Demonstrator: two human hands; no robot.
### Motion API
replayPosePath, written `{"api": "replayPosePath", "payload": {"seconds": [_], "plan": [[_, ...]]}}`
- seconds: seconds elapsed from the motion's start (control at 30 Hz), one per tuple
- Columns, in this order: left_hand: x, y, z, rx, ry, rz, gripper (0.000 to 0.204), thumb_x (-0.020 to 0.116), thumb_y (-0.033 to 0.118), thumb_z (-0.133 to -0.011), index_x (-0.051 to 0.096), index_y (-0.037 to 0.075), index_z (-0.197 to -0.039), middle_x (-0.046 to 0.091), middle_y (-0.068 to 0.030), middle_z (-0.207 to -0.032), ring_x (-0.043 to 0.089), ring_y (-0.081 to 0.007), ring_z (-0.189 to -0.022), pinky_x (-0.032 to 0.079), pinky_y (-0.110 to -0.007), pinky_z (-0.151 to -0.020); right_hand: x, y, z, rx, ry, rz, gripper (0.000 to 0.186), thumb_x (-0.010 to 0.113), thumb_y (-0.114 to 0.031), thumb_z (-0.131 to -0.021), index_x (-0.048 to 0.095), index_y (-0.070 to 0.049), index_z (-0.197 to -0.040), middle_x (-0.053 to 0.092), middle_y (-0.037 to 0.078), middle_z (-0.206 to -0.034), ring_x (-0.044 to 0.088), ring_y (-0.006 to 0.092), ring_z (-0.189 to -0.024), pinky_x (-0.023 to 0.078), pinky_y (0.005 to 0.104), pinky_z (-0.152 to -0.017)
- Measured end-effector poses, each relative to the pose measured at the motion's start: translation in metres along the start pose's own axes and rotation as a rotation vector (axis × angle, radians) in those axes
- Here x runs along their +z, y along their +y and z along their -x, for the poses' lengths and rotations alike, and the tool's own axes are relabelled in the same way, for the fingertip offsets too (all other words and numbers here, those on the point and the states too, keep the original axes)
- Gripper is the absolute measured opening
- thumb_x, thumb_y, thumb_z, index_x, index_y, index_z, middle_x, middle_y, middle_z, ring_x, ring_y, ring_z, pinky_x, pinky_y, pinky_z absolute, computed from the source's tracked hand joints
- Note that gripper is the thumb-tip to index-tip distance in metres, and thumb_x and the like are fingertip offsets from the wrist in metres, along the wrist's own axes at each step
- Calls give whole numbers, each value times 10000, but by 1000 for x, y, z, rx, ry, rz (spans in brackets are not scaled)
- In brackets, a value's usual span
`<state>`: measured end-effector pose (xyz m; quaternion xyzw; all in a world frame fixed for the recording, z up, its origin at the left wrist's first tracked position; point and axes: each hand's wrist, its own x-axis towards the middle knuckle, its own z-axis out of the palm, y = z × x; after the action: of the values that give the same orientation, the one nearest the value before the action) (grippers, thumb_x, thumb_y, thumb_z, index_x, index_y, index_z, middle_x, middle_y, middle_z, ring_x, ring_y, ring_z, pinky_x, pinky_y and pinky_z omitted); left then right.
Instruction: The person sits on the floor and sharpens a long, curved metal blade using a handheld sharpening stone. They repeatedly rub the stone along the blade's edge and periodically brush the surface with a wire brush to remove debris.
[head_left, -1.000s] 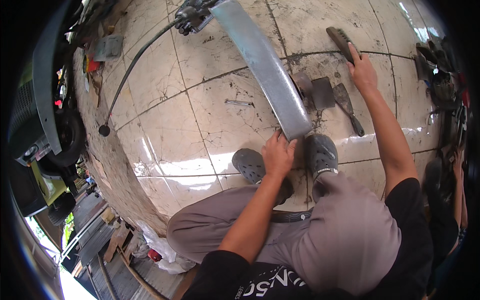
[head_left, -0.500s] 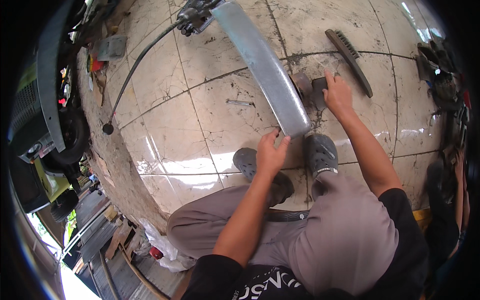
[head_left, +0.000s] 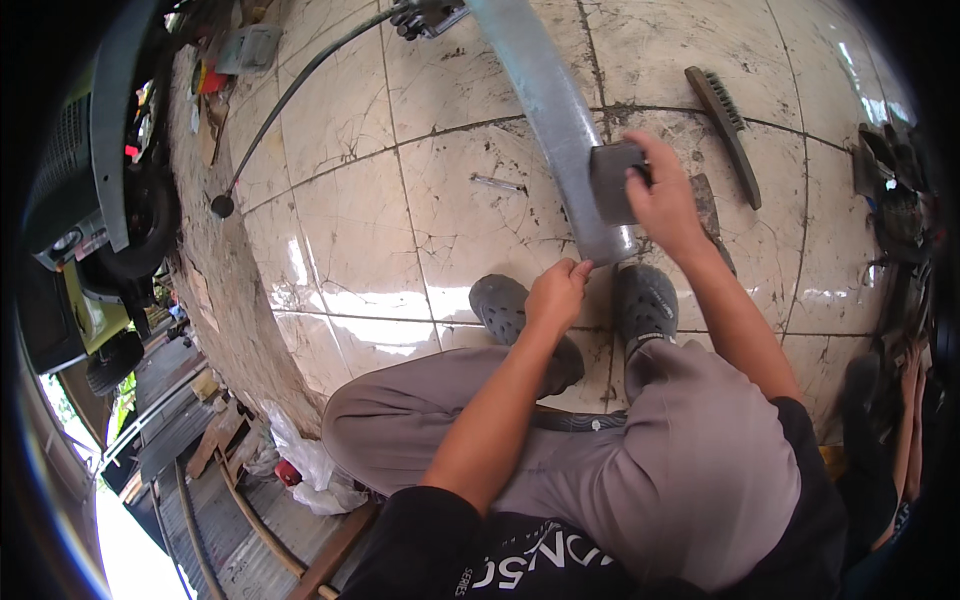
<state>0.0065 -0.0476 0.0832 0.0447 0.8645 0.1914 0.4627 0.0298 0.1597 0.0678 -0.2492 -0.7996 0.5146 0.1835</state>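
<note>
right hand (head_left: 666,205) clamps dark pad (head_left: 610,190) by its right edge over metal bar (head_left: 560,125) (left hand (head_left: 555,297) pinches bar's tip).

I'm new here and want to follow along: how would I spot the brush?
See the tiled floor, then the long grey metal piece. Right of it, past the right hand holding a dark flat block, lies the brush. Unlike the scraper near that hand, it has a long, slim brown back with bristles along part of one side.
</note>
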Motion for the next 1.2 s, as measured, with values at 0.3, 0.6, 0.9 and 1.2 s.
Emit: {"api": "replayPosePath", "payload": {"seconds": [0.3,0.6,0.9,1.2], "plan": [[2,-4,-2,37,10,-19,469,531,480,-998,641,29,-927,686,-128,-779,672,-310,-784,489,-436,-731,30,-13,9,-327,-206,634,379,635,-69,-798,661,-125,-1172,518,133,-1420,490,305,-1292,411,475,-989],[6,-11,-3,96,50,-9,436,534,480,-990,662,66,-940,692,-142,-811,665,-362,-825,485,-465,-728,28,-4,54,-494,-481,813,595,561,-225,-868,497,-47,-1432,440,111,-1537,297,283,-1490,234,530,-1176],[13,-14,0,185,107,-94,406,542,479,-973,672,96,-937,688,-174,-865,646,-408,-882,478,-505,-721,64,-8,-30,-576,-304,1015,566,494,-156,-899,474,-8,-1445,429,146,-1538,361,295,-1454,279,545,-1159],[11,-16,-6,271,177,-98,393,545,467,-972,671,98,-923,688,-179,-879,643,-412,-897,473,-518,-721,33,-15,35,-526,-492,928,584,506,-153,-898,447,-14,-1463,398,147,-1558,361,289,-1451,294,543,-1146]]}}
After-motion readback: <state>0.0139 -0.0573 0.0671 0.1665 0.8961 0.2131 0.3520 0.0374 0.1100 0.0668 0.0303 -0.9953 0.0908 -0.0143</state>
